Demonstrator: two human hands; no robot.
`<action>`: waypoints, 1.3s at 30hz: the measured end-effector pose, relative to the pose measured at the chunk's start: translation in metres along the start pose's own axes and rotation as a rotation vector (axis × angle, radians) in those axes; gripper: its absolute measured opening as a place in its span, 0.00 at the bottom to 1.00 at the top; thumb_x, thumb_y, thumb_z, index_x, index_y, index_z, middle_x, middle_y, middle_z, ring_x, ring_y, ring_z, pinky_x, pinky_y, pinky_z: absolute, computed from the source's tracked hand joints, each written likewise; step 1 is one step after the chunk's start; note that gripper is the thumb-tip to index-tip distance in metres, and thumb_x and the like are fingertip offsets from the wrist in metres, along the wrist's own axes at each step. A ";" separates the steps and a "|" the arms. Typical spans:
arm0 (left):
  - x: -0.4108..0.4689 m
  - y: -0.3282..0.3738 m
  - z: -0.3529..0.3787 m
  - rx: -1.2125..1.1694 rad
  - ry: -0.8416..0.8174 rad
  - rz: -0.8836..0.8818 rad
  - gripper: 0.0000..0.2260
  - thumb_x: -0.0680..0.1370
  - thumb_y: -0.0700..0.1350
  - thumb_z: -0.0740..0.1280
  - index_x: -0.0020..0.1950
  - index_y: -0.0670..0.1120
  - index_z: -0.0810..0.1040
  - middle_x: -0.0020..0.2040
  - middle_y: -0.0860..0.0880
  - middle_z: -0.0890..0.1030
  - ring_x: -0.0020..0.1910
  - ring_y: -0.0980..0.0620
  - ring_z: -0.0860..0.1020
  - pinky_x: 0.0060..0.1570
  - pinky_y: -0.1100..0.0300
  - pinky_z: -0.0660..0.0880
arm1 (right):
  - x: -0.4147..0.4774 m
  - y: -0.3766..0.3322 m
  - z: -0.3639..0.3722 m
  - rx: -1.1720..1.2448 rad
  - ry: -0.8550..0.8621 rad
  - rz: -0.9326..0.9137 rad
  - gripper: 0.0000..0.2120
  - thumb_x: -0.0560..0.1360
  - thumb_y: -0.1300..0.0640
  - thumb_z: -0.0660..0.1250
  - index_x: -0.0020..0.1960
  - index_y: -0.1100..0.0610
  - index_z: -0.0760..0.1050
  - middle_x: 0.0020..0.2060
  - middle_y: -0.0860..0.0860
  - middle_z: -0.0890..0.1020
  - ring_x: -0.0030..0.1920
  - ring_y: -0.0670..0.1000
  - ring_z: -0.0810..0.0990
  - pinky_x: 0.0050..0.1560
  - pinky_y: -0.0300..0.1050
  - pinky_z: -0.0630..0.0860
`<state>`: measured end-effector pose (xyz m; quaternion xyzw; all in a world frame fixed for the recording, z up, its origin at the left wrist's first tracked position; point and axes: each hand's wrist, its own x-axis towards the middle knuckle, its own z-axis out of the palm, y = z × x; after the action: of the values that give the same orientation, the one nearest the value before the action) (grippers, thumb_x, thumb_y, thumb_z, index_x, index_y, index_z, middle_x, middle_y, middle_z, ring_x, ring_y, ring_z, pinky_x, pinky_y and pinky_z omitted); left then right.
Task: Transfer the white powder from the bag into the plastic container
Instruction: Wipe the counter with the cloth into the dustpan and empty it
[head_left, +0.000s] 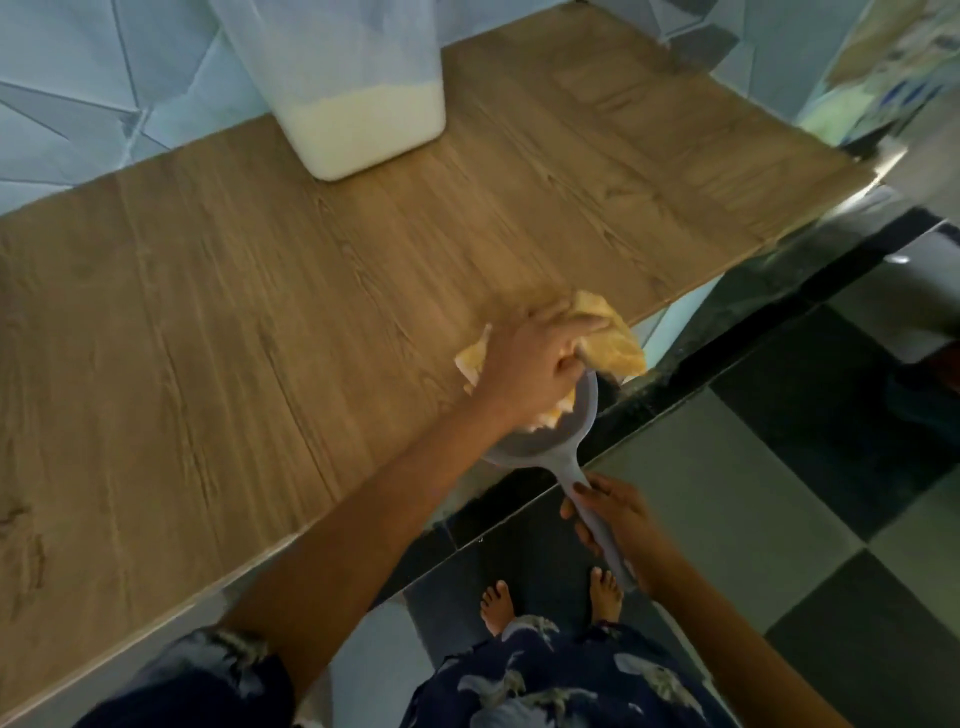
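Observation:
A clear plastic container (358, 104) stands at the back of the wooden counter (234, 291), its lower part filled with white powder. My left hand (535, 364) grips a crumpled yellow cloth (613, 338) at the counter's front edge, partly over the bowl of a grey scoop (540, 436). My right hand (618, 514) holds the scoop's handle just below the counter edge. No bag is visible.
Pale blue tiled wall (78, 78) rises behind the counter. Dark and light floor tiles (831, 519) lie to the right. My bare feet (550, 603) stand below the edge. A blurred colourful object (893, 67) sits at the top right.

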<state>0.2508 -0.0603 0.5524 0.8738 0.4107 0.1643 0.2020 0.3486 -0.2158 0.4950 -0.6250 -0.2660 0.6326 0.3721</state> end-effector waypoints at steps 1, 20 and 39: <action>0.017 -0.011 -0.009 -0.030 0.053 -0.007 0.23 0.71 0.45 0.62 0.66 0.57 0.73 0.67 0.46 0.75 0.58 0.43 0.76 0.55 0.49 0.75 | -0.001 -0.001 -0.005 0.016 -0.004 0.003 0.09 0.79 0.59 0.58 0.45 0.58 0.76 0.34 0.53 0.79 0.27 0.47 0.73 0.25 0.36 0.71; 0.135 0.066 0.060 0.074 -0.045 0.014 0.23 0.72 0.42 0.61 0.66 0.57 0.73 0.71 0.48 0.70 0.61 0.42 0.74 0.55 0.48 0.74 | 0.027 -0.065 -0.145 0.028 0.077 -0.003 0.09 0.80 0.59 0.57 0.44 0.58 0.75 0.35 0.54 0.77 0.26 0.45 0.72 0.26 0.35 0.70; 0.216 0.114 0.094 -0.036 0.013 0.025 0.22 0.72 0.42 0.62 0.65 0.56 0.74 0.65 0.46 0.76 0.49 0.52 0.79 0.47 0.61 0.76 | 0.053 -0.084 -0.228 0.083 0.055 0.012 0.08 0.79 0.59 0.57 0.47 0.52 0.74 0.36 0.52 0.77 0.28 0.45 0.72 0.27 0.35 0.70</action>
<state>0.4995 0.0225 0.5527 0.8740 0.3980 0.1801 0.2130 0.5889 -0.1539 0.5132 -0.6278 -0.2256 0.6278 0.4011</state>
